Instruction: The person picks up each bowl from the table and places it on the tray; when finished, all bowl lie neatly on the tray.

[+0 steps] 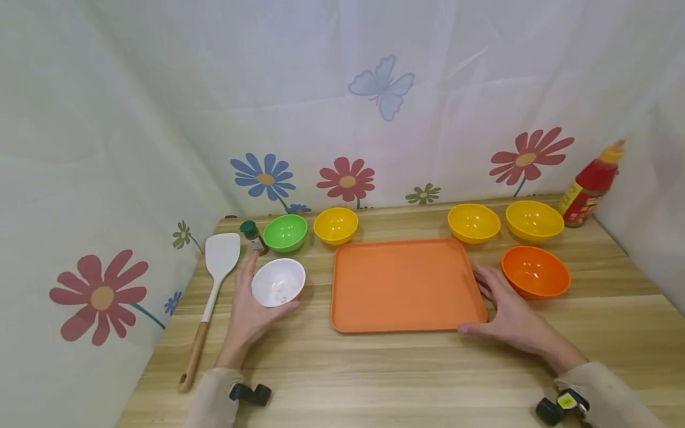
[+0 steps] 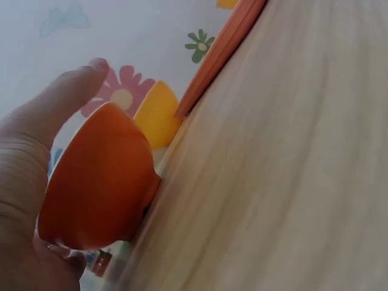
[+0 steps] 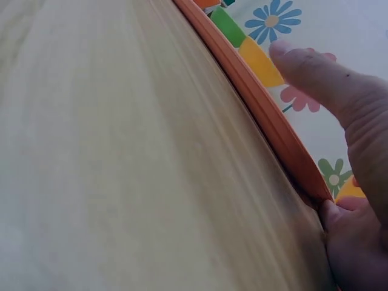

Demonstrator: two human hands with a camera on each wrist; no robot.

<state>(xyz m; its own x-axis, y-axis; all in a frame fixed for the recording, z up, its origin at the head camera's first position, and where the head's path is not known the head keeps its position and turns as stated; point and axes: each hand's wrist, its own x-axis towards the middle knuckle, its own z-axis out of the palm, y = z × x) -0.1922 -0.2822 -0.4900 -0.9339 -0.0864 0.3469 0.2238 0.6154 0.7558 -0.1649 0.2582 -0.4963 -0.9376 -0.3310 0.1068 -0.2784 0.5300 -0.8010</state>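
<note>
On the left, my left hand curves around the near left side of a bowl, white inside and orange outside. In the left wrist view its thumb stands apart from the bowl's rim, with a fingertip low behind the orange wall. My right hand is spread at the right end of a flat orange tray, fingers along its right edge and thumb near the front corner. The right wrist view has the thumb raised off the tray and a finger right at its corner.
A white spatula with a wooden handle lies at left. Behind are a green-capped spice jar, a green bowl and several yellow bowls. An orange bowl sits beside the right hand; a red sauce bottle stands at back right.
</note>
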